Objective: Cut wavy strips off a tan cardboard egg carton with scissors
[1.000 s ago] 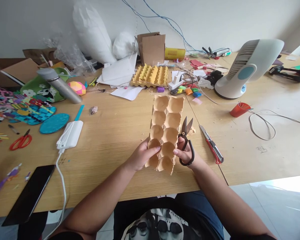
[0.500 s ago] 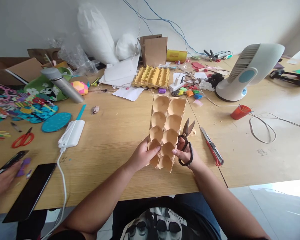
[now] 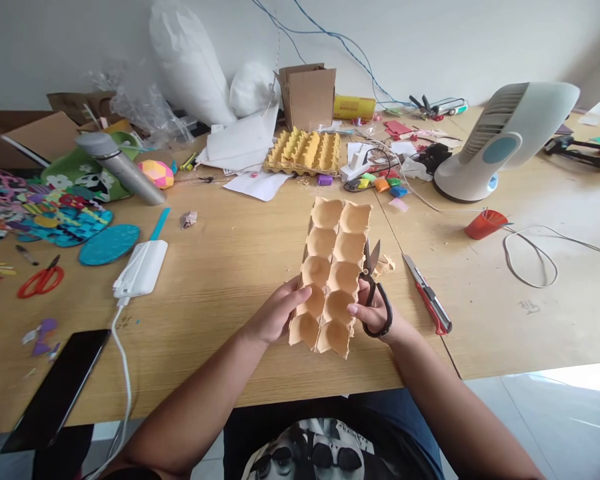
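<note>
A tan cardboard egg tray piece (image 3: 330,275), two cups wide with torn edges, is held up above the table near its front edge. My left hand (image 3: 276,312) grips its left side, thumb over a lower cup. My right hand (image 3: 375,312) pinches the right edge with the thumb, and black-handled scissors (image 3: 391,310) are hooked in the same hand. Their blades stick up, partly open, beside the tray. Behind them lies a torn cardboard scrap (image 3: 384,265).
A red utility knife (image 3: 430,300) lies right of my right hand. A power bank (image 3: 143,268), black tablet (image 3: 57,387) and red scissors (image 3: 41,280) are left. Farther back stand a yellow egg tray (image 3: 303,152), white fan (image 3: 500,143) and red cup (image 3: 486,224).
The egg tray piece has tilted and its lower end has come down slightly, with one more row of cups clear of my left thumb. Another person's hand at the left has mostly left view.
</note>
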Tool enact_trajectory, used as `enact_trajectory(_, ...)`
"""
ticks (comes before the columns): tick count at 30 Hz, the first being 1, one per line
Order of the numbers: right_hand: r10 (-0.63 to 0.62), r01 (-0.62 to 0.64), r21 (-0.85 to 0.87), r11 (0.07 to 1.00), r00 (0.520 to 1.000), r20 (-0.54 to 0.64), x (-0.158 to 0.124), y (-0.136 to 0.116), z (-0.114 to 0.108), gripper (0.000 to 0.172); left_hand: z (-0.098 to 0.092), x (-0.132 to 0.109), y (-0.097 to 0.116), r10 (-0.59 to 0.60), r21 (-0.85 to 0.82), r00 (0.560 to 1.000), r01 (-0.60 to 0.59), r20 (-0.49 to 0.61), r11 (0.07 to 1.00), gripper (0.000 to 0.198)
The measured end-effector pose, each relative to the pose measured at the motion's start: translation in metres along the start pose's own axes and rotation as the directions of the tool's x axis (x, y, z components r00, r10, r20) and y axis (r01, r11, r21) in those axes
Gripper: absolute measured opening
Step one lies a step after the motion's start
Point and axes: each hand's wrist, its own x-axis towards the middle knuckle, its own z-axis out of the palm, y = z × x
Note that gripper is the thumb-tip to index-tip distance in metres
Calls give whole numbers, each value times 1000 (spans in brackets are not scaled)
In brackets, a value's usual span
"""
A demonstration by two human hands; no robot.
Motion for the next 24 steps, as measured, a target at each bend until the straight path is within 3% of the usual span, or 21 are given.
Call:
enact_trajectory(5,15,-17,17,1000,996,93,0,-1,1,60,3,0,-6,-20,29,996,23,-91,999,50)
enact_trajectory(10,-11,11,75,997,1000,2,1,4,-1,52,7,0,-6,94,151,990,-78,-106,985,55)
enact_trajectory(17,-46,46,7,999,999,8,0,9,-3,44,9,0,-4,79,216,994,-61,-73,975,50)
enact_trajectory(24,-44,34,-90,995,993,-109,-4,15,-5,42,11,-1,-3,146,386,983,-94,-108,918,48)
